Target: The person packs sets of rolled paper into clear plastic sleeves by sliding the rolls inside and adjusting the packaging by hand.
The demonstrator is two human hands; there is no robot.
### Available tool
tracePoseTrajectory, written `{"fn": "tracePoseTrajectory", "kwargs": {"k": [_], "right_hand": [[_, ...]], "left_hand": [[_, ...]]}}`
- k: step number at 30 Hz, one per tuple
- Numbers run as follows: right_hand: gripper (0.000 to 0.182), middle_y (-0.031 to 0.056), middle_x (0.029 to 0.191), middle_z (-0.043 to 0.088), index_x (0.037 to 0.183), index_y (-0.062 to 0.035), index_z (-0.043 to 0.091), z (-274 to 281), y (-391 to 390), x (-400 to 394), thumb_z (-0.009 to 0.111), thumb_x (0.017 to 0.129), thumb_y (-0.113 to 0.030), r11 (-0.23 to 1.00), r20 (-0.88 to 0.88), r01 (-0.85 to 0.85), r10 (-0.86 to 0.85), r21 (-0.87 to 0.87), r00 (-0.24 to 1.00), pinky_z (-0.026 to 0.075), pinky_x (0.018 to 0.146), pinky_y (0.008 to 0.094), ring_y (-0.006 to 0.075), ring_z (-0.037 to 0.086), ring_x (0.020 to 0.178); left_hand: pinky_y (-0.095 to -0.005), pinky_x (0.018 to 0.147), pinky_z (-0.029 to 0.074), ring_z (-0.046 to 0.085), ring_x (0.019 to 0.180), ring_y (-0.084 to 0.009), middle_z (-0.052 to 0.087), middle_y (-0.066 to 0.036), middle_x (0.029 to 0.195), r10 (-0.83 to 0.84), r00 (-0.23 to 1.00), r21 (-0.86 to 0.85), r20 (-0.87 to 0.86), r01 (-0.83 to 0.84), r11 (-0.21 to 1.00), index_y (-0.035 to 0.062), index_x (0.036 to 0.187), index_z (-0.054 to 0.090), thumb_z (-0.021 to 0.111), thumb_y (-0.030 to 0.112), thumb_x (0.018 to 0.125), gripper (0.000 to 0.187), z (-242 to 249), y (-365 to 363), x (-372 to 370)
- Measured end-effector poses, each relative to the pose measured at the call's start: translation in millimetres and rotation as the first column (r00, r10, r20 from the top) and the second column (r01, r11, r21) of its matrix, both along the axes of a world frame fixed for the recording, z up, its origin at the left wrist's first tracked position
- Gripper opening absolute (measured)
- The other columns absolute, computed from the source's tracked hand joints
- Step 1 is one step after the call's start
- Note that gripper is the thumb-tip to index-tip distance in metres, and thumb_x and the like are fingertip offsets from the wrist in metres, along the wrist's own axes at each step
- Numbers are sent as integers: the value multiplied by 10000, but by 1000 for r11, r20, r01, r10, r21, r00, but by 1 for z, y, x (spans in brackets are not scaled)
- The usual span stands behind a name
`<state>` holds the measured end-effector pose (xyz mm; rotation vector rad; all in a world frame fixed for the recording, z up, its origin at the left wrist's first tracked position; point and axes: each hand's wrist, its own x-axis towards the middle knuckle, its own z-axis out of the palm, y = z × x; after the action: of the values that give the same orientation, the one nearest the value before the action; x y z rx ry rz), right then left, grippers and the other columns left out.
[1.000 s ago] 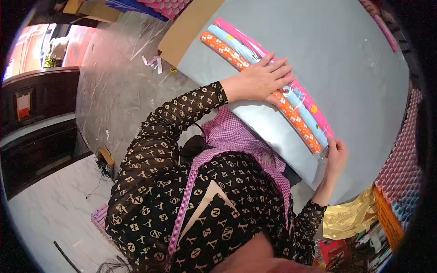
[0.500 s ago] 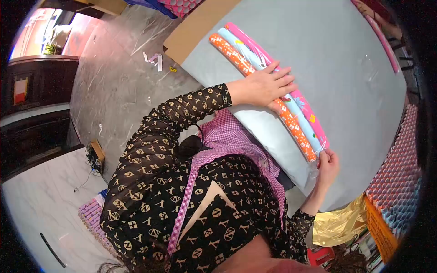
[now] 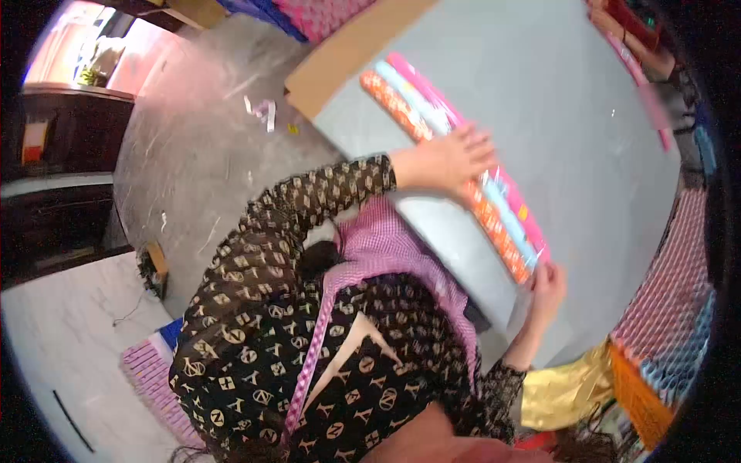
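Note:
Three rolls of patterned wrapping paper lie side by side on the grey table (image 3: 602,193): an orange roll (image 3: 498,234), a light blue roll (image 3: 509,214) and a pink roll (image 3: 519,202). Shiny clear plastic seems to cover them. My left hand (image 3: 448,160) rests flat across their middle with its fingers stretched out. At the rolls' near end, my right hand (image 3: 548,285) pinches the clear plastic wrap between thumb and fingers. Motion blur softens both hands, and the pinched piece is mostly hidden.
Brown cardboard (image 3: 347,54) lies along the table's far left edge. Another person's hand (image 3: 644,50) is beside a pink roll (image 3: 641,77) at the upper right. Many stacked rolls (image 3: 656,285) stand at the right, near gold foil (image 3: 567,390).
The view has shifted slightly, so the table and rolls sit a little differently in it. Both hands keep the same places on the rolls; my right hand still pinches their end.

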<state>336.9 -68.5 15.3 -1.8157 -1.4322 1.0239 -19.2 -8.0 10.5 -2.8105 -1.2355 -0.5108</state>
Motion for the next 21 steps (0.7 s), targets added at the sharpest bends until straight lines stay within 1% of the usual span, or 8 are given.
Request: {"fn": "tracePoseTrajectory", "kwargs": {"k": [2,3,4,7,9,14,16,21], "right_hand": [[169,8,669,551,1008,17,630,0,-1,6,645,884,-97,999,22,-41,42,-27,999,390,492,256,77,486,544],[199,21,677,550,1032,23,626,4,-4,5,653,878,-99,998,101,-57,55,15,993,414,519,272,96,502,564],[230,34,686,549,1057,30,622,9,-9,3,661,872,-102,996,182,-72,61,53,981,437,546,287,114,518,585],[347,22,746,570,1163,33,593,18,-30,-4,680,864,-121,970,216,-127,81,208,973,443,587,277,128,521,641],[410,53,795,595,1222,25,549,18,-39,-15,677,856,-105,981,304,-146,103,124,947,461,636,303,161,538,696],[481,76,788,590,1274,28,469,-7,-43,-16,664,845,-67,981,121,-97,77,167,990,474,646,313,175,547,686],[457,68,787,585,1258,25,471,-7,-44,-14,659,848,-47,990,-32,-30,35,136,999,468,632,280,146,545,679],[407,32,762,554,1223,16,480,-36,-42,-5,645,851,1,977,-77,-21,38,212,996,431,580,229,94,517,648]], "left_hand": [[-561,1144,256,392,1345,-380,496,-219,1351,-7,1000,-59,-17,6,998,-21,1364,476,615,646,778,899,2,0,-1],[-559,1176,190,334,1410,-368,438,-194,1455,22,987,-164,-160,-48,985,17,1437,405,618,675,763,966,8,2,2],[-567,1165,202,354,1395,-362,466,-189,1414,42,999,-87,-34,-45,995,23,1413,428,634,668,745,951,-2,-2,1],[-567,1155,216,387,1372,-362,481,-174,1395,20,999,-66,-35,-22,998,40,1387,452,630,662,742,914,1,-1,-1],[-567,1152,221,392,1367,-363,484,-171,1390,22,1000,-43,-15,-23,999,40,1382,456,622,663,748,905,-5,-1,-3],[-579,1145,227,394,1368,-367,495,-184,1376,-23,1000,-59,14,24,998,22,1377,455,601,663,777,890,-7,0,2],[-559,1117,283,425,1333,-349,516,-162,1316,-11,1000,44,-3,11,999,37,1329,483,575,630,813,791,-6,-3,4],[-579,1142,238,397,1362,-386,499,-197,1369,-35,999,-40,-8,35,999,14,1374,458,629,651,763,899,-4,-2,5]]}}
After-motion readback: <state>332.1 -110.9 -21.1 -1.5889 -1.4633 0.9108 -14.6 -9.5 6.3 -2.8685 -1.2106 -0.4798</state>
